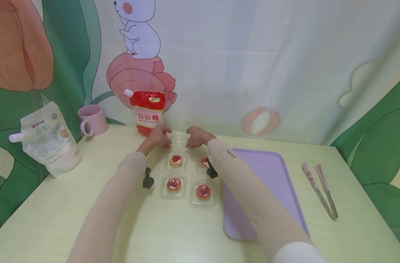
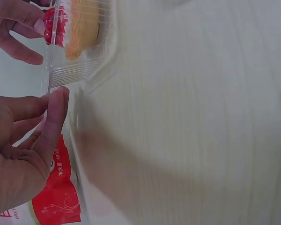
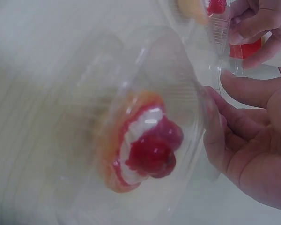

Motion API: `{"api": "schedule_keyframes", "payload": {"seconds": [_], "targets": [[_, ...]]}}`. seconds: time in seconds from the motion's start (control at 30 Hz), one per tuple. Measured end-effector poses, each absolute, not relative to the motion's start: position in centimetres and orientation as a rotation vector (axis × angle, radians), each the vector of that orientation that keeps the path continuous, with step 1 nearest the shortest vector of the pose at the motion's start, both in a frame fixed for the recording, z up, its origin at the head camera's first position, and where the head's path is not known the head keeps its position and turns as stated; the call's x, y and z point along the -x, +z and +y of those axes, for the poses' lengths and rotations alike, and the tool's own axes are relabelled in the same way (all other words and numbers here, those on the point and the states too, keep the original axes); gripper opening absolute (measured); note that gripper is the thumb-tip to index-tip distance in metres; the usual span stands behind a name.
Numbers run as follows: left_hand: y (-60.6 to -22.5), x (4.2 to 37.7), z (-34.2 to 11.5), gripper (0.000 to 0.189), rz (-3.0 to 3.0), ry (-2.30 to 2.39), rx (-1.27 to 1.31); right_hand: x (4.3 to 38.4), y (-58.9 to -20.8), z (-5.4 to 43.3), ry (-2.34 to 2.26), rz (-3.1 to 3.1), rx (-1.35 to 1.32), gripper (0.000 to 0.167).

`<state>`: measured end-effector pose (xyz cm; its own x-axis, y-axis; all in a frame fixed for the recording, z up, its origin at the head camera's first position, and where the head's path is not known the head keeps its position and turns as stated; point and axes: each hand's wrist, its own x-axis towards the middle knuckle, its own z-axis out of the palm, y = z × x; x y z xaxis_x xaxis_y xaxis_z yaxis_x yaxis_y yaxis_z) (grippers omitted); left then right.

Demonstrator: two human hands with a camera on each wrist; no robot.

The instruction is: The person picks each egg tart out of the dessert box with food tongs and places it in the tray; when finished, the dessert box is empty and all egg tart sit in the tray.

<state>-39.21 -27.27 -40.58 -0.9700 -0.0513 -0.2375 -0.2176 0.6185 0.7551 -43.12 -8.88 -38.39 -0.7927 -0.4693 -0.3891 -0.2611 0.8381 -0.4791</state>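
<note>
At the back of the table, a clear plastic box (image 1: pixel 180 140) lies between both hands. My left hand (image 1: pixel 158 138) pinches its left edge; thumb and forefinger meet at the clear rim in the left wrist view. On the other side, my right hand (image 1: pixel 200 137) has thumb and forefinger at the right edge. A red-topped cream tart (image 2: pixel 79 28) shows through clear plastic in the left wrist view. Closer to me are several boxed tarts, among them a front left tart (image 1: pixel 173 185) and a front right tart (image 1: pixel 203 191). The right cuff partly covers another tart (image 3: pixel 147 145).
A lilac tray (image 1: pixel 262 160) lies under the right forearm. Pink-handled tongs (image 1: pixel 321 191) rest farther right. A red-and-white sugar pouch (image 1: pixel 149 113) stands just behind the left hand. Further left are a pink mug (image 1: pixel 96 118) and a white pouch (image 1: pixel 52 135).
</note>
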Motion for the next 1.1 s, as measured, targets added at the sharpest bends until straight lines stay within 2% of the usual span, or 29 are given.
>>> {"api": "schedule_keyframes", "payload": {"seconds": [0.57,1.1], "targets": [[-40.7,38.7,-27.9,0.056,2.6,1.274,0.24,42.6,-37.9,-8.4,-0.605,2.513,0.602,0.068],[-39.3,36.6,-30.0,0.062,2.62,1.181,0.165,41.0,-35.0,-6.2,-0.534,2.56,0.706,0.068]]}}
